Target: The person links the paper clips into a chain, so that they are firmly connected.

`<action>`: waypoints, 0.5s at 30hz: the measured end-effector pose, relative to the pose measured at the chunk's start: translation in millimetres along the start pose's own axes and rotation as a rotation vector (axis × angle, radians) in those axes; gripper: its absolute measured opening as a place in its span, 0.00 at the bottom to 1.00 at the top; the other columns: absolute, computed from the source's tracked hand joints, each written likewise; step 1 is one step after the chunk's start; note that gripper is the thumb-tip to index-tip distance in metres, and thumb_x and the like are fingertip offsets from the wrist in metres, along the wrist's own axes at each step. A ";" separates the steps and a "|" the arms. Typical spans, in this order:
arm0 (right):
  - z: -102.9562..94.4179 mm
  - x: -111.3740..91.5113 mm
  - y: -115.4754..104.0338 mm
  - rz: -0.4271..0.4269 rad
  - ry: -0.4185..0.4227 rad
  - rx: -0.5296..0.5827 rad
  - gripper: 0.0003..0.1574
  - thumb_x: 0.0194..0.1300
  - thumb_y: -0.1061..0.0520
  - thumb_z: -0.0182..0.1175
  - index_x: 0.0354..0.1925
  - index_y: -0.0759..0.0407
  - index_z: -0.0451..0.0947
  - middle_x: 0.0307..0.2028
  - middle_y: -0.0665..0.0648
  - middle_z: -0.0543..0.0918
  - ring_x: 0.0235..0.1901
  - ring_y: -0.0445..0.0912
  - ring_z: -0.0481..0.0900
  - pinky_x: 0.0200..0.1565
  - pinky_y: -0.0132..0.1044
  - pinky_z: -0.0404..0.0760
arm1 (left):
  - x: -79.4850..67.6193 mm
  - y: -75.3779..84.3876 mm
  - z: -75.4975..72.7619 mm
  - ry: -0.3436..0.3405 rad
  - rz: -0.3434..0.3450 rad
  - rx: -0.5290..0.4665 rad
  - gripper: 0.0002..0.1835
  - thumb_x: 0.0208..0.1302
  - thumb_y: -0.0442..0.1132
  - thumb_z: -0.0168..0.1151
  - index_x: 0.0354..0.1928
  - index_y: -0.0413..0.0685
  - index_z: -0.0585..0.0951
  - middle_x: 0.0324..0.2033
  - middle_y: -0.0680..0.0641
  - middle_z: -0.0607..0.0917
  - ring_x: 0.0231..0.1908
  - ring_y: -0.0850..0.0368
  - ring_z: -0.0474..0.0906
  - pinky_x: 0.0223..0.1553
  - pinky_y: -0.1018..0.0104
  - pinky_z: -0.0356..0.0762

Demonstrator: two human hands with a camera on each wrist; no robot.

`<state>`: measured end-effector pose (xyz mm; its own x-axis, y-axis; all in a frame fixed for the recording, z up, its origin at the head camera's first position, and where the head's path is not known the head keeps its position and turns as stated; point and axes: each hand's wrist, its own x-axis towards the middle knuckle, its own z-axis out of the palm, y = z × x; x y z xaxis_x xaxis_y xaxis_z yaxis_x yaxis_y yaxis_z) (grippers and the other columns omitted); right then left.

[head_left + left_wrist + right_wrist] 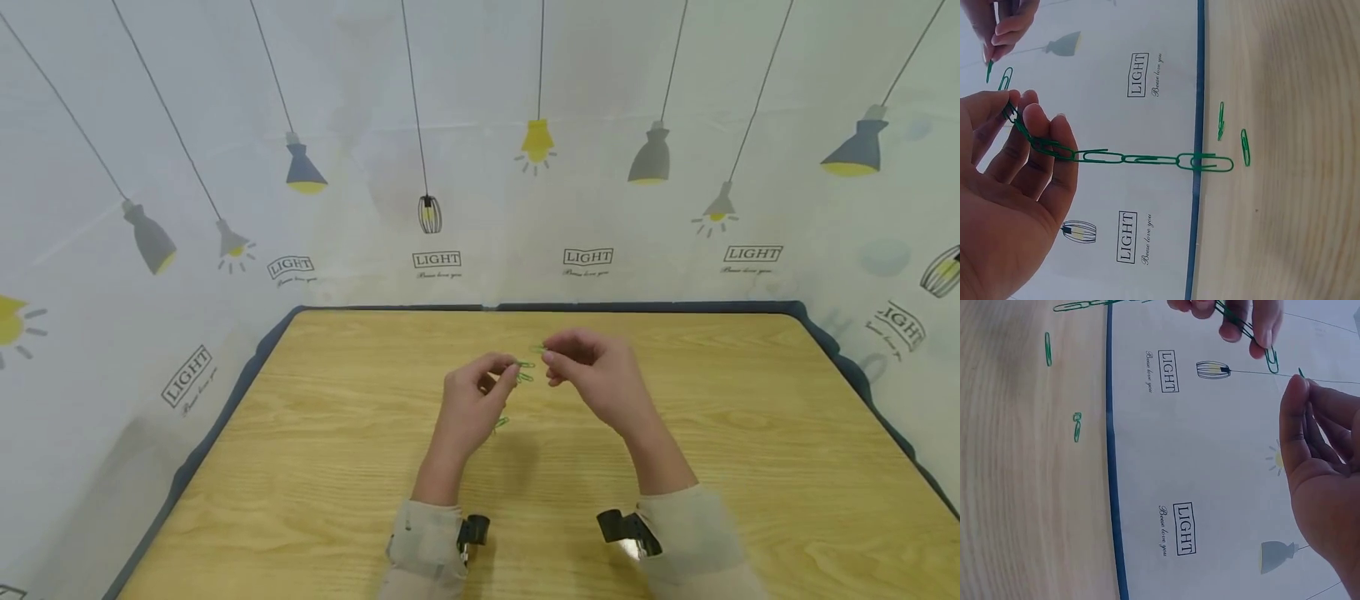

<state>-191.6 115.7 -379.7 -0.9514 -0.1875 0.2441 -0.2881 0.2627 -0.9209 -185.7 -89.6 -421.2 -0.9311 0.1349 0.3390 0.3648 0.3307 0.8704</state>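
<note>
Clip chain [1150, 160]: was pinched by the left hand's [474, 404] fingers; one end was exposed past the fingertips, the rest was hung below.
Single clip [989, 70]: was pinched by the right hand's [600, 379] fingers, near that end, apart.
Hidden: some links were covered by the left fingers, most of the single clip by the right.
</note>
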 end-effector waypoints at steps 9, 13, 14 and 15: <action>23.7 -16.3 1.2 -0.068 0.045 -0.050 0.07 0.75 0.61 0.66 0.49 0.61 0.87 0.39 0.60 0.89 0.34 0.45 0.87 0.41 0.32 0.89 | -1.2 5.8 0.6 0.007 0.011 0.043 0.11 0.80 0.44 0.61 0.51 0.50 0.89 0.44 0.44 0.91 0.29 0.56 0.83 0.27 0.70 0.80; 28.5 -16.8 4.3 -0.073 0.070 -0.049 0.07 0.75 0.62 0.66 0.48 0.61 0.87 0.40 0.62 0.89 0.35 0.46 0.87 0.40 0.32 0.89 | -2.3 4.5 1.6 0.012 0.016 0.041 0.10 0.80 0.43 0.62 0.51 0.50 0.89 0.44 0.44 0.91 0.27 0.59 0.81 0.26 0.70 0.80; 29.3 -16.7 5.2 -0.073 0.076 -0.050 0.07 0.75 0.62 0.66 0.48 0.61 0.87 0.40 0.62 0.89 0.35 0.46 0.87 0.40 0.32 0.89 | -2.5 4.3 1.7 0.013 0.017 0.040 0.10 0.80 0.43 0.62 0.51 0.49 0.89 0.44 0.44 0.92 0.27 0.60 0.81 0.27 0.70 0.80; 30.1 -16.7 6.1 -0.075 0.083 -0.053 0.07 0.75 0.62 0.66 0.48 0.61 0.87 0.40 0.62 0.89 0.35 0.46 0.87 0.40 0.32 0.90 | -2.7 4.0 1.8 0.013 0.020 0.038 0.10 0.80 0.43 0.62 0.50 0.49 0.89 0.44 0.43 0.91 0.27 0.60 0.80 0.27 0.70 0.80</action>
<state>-174.2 92.0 -398.5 -0.9321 -0.1298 0.3382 -0.3620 0.3006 -0.8824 -181.7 -87.0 -419.3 -0.9236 0.1302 0.3607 0.3829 0.3637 0.8492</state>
